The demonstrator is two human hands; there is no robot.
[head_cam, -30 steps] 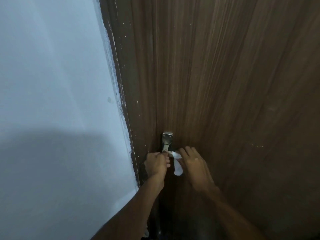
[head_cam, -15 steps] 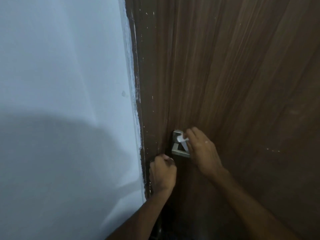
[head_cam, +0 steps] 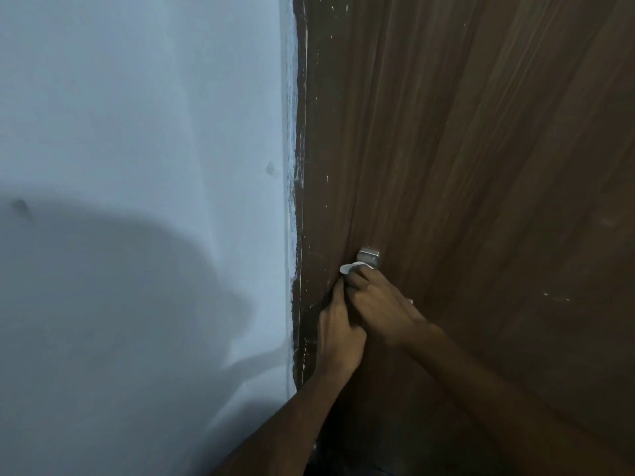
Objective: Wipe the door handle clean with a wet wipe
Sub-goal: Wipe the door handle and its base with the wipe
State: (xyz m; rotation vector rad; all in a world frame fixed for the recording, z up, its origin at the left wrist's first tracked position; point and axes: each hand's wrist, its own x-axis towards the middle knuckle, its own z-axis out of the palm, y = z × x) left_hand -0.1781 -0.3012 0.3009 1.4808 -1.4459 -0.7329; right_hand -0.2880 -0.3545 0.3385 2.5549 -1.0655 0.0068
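Crumpled white wet wipe (head_cam: pixel 350 268) pinched in my right hand (head_cam: pixel 385 304) against the square metal door handle (head_cam: pixel 370 257); left hand (head_cam: pixel 338 333) curled shut beside it on the dark wood-grain door (head_cam: pixel 481 166).

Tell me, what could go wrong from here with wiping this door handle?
Most of the handle is hidden under the two hands, so parts may get missed; only its top corner shows. The right hand bunches the wipe small, with just a bit poking out, so little clean cloth may meet the metal. The left hand sits tight against the right, by the door edge, and could crowd the wiping strokes.
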